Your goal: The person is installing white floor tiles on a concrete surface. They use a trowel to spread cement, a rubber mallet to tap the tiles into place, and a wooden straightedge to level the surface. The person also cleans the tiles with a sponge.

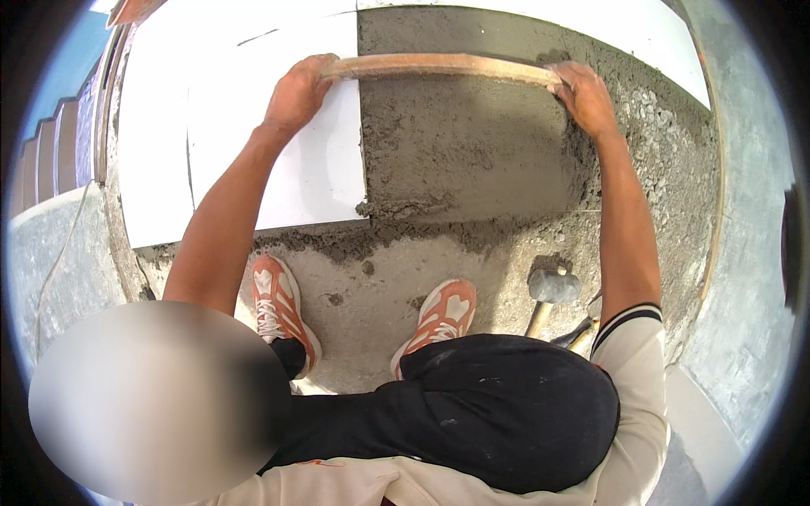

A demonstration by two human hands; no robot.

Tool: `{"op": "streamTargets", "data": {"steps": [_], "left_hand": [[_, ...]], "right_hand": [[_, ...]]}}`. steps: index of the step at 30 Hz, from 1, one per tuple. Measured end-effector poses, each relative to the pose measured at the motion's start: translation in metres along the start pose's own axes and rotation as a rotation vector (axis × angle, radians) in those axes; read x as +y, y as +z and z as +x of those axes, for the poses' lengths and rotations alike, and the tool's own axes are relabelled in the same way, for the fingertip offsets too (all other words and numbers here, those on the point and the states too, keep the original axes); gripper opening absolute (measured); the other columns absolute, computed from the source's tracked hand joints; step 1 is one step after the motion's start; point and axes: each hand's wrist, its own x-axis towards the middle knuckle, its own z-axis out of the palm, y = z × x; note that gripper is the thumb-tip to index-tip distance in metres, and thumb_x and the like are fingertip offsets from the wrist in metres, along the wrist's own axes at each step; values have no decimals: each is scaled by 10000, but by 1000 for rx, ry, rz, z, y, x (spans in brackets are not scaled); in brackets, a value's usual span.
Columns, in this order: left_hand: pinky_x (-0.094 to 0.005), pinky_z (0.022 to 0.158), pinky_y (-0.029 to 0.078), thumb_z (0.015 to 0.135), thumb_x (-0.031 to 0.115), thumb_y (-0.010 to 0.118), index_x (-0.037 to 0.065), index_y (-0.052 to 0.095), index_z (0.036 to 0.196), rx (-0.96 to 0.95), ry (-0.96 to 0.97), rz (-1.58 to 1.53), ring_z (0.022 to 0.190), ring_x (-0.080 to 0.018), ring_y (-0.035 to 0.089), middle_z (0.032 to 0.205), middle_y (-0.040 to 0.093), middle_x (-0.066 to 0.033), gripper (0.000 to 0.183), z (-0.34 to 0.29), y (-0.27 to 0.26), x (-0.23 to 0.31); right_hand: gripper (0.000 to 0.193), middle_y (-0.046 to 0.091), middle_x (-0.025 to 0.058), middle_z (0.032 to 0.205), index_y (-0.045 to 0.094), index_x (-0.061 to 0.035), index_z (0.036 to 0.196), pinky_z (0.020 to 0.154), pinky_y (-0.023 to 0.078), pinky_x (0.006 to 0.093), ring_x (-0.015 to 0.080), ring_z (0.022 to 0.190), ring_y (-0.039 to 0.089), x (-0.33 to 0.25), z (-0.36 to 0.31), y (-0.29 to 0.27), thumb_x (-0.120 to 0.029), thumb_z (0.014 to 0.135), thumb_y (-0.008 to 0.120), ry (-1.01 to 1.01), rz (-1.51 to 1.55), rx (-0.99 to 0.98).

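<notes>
A long wooden straightedge (443, 65) lies crosswise over a bed of wet grey mortar (464, 143), with both arms stretched out to it. My left hand (302, 91) is closed round its left end, above a white floor tile (253, 143). The fingers of my right hand (586, 97) grip the other end, near the mortar's right border with the gravel. Smooth mortar shows on the near side of the board; rougher mortar lies beyond it. The tile's right edge meets the mortar bed.
Pale gravel (654, 135) borders the mortar on the right. A rubber mallet (553, 288) and a second wooden-handled tool (578, 335) rest by my right knee. My orange and white shoes (274, 295) stand on rough concrete (363, 291). More white tile (624, 38) lies at the far side.
</notes>
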Motion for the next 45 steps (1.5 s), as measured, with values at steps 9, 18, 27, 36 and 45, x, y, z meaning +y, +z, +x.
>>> {"op": "streamTargets", "data": {"steps": [9,18,27,36,45], "left_hand": [[-457,1046,575,955,87,730,39,690,1286,-202,62,-150,1200,-329,680,1285,719,-136,337,-114,-17,33],[-458,1133,521,1028,183,678,91,637,1423,-16,52,-62,1298,-343,640,1407,679,-147,408,16,8,-18],[-481,1118,532,1059,281,649,82,616,1456,-82,-33,78,1246,-373,671,1380,692,-157,445,78,-3,-27],[-462,1109,542,1035,182,666,37,635,1394,-223,34,-31,1280,-331,647,1361,691,-154,388,-59,-13,13],[-461,963,594,950,104,743,28,635,1292,-190,138,-186,1145,-351,687,1238,711,-153,367,-158,-23,58]], "right_hand": [[301,746,81,1295,783,-181,1231,1073,538,488,317,1238,666,-40,-141,-17,-145,932,781,-33,-57,-70],[353,743,97,1298,747,-165,1313,1097,508,507,331,1258,654,14,5,7,-181,961,763,-45,4,110],[393,689,105,1409,705,-149,1365,1157,476,467,339,1319,608,32,80,10,-224,981,741,-37,-4,-12],[358,747,82,1253,783,-203,1246,1004,562,461,320,1141,692,-39,-68,-21,-122,898,810,15,27,-76],[401,726,95,1250,765,-177,1259,988,517,463,331,1181,661,-71,-191,-36,-102,868,811,-1,-16,-60]]}}
